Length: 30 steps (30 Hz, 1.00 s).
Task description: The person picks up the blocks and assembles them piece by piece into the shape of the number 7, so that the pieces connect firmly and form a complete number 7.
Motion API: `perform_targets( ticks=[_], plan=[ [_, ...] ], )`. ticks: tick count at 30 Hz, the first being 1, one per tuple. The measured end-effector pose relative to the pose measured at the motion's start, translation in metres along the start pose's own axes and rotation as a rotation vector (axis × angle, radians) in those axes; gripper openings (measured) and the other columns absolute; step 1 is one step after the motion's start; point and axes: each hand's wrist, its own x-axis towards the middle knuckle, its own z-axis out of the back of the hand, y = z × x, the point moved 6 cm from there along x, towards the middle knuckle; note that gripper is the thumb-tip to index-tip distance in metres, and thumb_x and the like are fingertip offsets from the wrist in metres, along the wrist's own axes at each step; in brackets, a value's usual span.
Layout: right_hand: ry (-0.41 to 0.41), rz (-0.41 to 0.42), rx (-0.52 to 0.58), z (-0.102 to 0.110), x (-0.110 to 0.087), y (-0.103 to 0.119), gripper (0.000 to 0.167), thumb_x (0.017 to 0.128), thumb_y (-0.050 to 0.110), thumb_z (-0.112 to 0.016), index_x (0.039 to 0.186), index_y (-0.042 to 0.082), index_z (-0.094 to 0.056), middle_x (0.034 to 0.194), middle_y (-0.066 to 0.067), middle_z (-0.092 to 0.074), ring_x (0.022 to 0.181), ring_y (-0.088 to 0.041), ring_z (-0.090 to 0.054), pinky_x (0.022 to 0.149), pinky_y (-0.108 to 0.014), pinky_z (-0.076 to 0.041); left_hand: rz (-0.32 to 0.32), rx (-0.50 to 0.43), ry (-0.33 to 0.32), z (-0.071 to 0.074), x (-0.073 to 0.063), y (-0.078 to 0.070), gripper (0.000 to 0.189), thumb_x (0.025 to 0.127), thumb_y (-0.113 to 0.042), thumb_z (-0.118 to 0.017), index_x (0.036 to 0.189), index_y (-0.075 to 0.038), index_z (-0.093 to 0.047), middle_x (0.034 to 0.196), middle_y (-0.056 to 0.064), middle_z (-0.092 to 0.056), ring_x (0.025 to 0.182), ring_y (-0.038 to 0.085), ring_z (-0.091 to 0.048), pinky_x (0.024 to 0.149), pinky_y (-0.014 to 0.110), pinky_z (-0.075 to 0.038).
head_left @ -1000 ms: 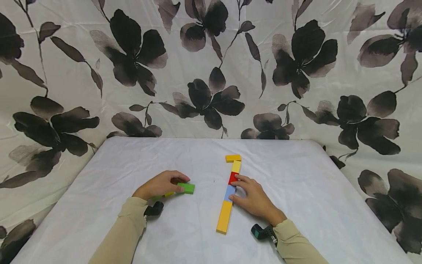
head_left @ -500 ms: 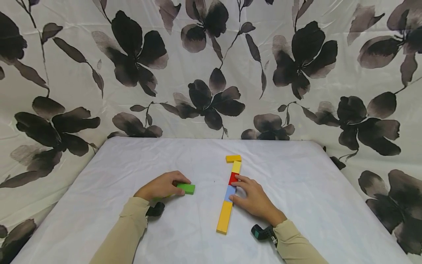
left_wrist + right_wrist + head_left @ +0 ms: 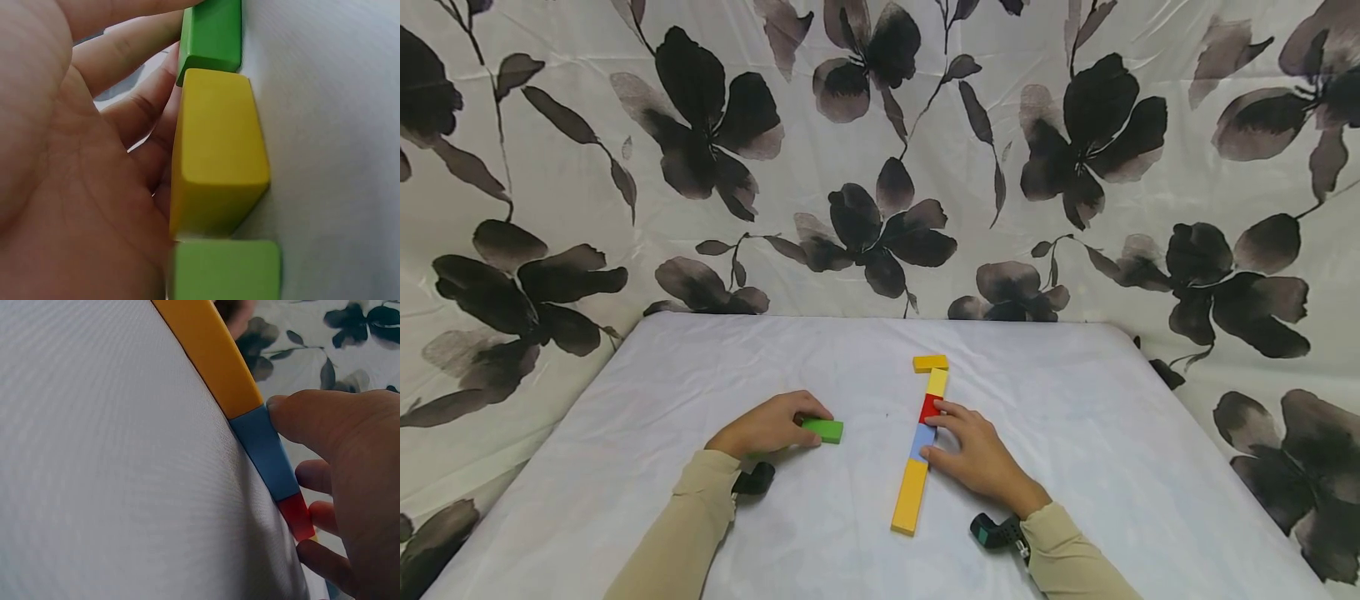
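My left hand (image 3: 771,423) pinches a green block (image 3: 827,430) lying on the table, thumb on its near side and fingers on its far side. In the left wrist view, a yellow block (image 3: 219,128) and a light green block (image 3: 228,272) line up behind it along the palm. My right hand (image 3: 976,454) rests its fingertips along the right side of a row, with the thumb at the blue block (image 3: 922,442) and fingers by the red block (image 3: 930,407). A long orange-yellow block (image 3: 910,497) forms the row's near end; a pale yellow block (image 3: 937,382) lies beyond the red.
At the row's far end, another yellow block (image 3: 930,363) lies crosswise, forming a corner. A white cloth covers the table (image 3: 1037,367). Behind it hangs a floral curtain (image 3: 970,167). Dark wrist cameras sit near both cuffs.
My left hand has shifted slightly, and the yellow block that showed beneath it is now hidden in the head view. The right hand and the row stay in place.
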Motion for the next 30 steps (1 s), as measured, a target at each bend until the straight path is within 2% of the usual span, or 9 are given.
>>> perform_targets(
  ticks=[7,19,30],
  plan=[
    [0.009,-0.015,0.002,-0.0001,0.0002,0.0000,0.047,0.089,0.040,-0.075,0.131,0.020,-0.067,0.151,0.002,-0.047,0.138,-0.026,-0.041,0.111,-0.053,-0.031,0.036,-0.026,-0.021,0.0014,-0.0012,-0.0005,0.034,0.086,-0.021,-0.079,0.119,-0.018,-0.071,0.113,-0.004,-0.065,0.103,0.017,-0.057,0.094,0.043,-0.045],
    [0.016,-0.019,-0.005,0.0006,0.0005,0.0000,0.047,0.090,0.039,-0.074,0.132,0.020,-0.067,0.152,0.001,-0.046,0.138,-0.026,-0.041,0.111,-0.053,-0.031,0.038,-0.097,-0.012,0.0054,-0.0004,-0.0039,0.037,0.089,-0.025,-0.077,0.124,-0.016,-0.070,0.114,0.000,-0.066,0.104,0.018,-0.060,0.091,0.038,-0.048],
    [0.002,0.002,-0.012,0.0005,0.0002,-0.0002,0.047,0.090,0.039,-0.074,0.131,0.019,-0.067,0.150,0.000,-0.047,0.137,-0.028,-0.042,0.111,-0.054,-0.031,0.060,-0.107,-0.035,0.0050,0.0018,-0.0023,0.034,0.091,-0.025,-0.075,0.124,-0.019,-0.069,0.116,-0.003,-0.066,0.108,0.017,-0.060,0.097,0.043,-0.046]
  ],
)
